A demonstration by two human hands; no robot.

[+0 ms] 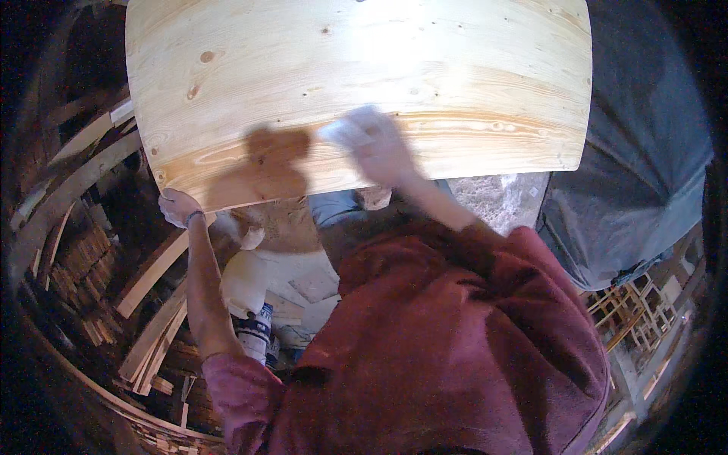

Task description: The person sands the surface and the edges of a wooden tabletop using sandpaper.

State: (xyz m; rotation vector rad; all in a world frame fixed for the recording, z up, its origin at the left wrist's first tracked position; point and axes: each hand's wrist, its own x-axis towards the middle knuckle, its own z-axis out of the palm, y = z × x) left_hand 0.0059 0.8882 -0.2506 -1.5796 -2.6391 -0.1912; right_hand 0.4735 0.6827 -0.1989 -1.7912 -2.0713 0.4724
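Note:
A wide, pale wooden panel (250, 83) with knots and brown grain spreads out in front of me. At its near left corner my left hand (180, 208) is closed around the edge. Over the panel's near part, right of the middle, my right hand (385, 157) is smeared by motion. Its fingers are closed on a pale, folded sheet (350, 127), pressed flat against or just above the wood. Whether the sheet is cloth or paper does not show. A dark shadow of my arm and hand falls on the wood to its left.
A dark grey tarp (629, 144) drapes over something at the right. Stacked boards and offcuts (83, 265) crowd the left side. Below the panel stand paint cans (255, 331) and a whitish container (244, 280). Wooden frames (633, 315) lie at the lower right.

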